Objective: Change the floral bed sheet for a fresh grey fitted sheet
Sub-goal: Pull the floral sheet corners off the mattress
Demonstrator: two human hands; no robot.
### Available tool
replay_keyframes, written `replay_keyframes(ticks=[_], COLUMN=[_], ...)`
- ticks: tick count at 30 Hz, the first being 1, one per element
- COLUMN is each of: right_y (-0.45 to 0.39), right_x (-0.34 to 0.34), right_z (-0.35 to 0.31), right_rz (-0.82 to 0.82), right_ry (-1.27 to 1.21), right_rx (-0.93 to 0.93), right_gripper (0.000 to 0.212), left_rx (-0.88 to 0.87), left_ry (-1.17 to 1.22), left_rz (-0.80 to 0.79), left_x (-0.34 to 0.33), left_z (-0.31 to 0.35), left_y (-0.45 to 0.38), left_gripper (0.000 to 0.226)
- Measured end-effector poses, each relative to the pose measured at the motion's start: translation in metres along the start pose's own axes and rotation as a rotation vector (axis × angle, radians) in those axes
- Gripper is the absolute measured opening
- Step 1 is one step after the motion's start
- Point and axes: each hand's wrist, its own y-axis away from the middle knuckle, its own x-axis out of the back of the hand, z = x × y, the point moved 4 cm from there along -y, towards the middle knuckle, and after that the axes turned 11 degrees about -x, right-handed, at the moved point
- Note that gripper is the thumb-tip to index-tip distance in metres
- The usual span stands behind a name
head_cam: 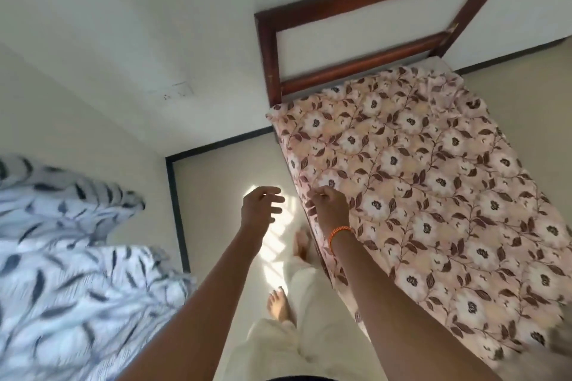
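The floral bed sheet (pixel 433 195), pink with white flowers and brown leaves, covers the mattress on the right. My right hand (pixel 328 204), with an orange band at the wrist, is at the sheet's left edge, fingers curled and pinching the fabric there. My left hand (pixel 261 204) hovers over the floor just left of the bed, fingers loosely spread and holding nothing. No grey fitted sheet is in view.
A dark wooden headboard frame (pixel 356 25) stands at the bed's far end against the white wall. A second bed with white and dark leaf-print bedding (pixel 68 272) lies at the left. My bare feet (pixel 278 306) stand on the pale floor between the two beds.
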Motion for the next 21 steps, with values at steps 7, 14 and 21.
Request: replay_keyframes(ticks=[7, 14, 21], right_y=[-0.134, -0.272, -0.392], right_x=[-0.058, -0.108, -0.164], right_z=[-0.079, -0.124, -0.107], right_rz=[-0.026, -0.056, -0.098], right_ry=[0.097, 0.281, 0.36], right_rx=[-0.035, -0.019, -0.065], right_gripper=[0.016, 0.013, 0.011], left_rx=[0.043, 0.14, 0.239], left_ry=[-0.003, -0.045, -0.135], left_rz=[0.052, 0.064, 0.012], left_x=[0.004, -0.007, -0.035], left_z=[0.041, 0.033, -0.019], left_y=[-0.155, -0.304, -0.432], left_gripper=[0.026, 0.031, 0.028])
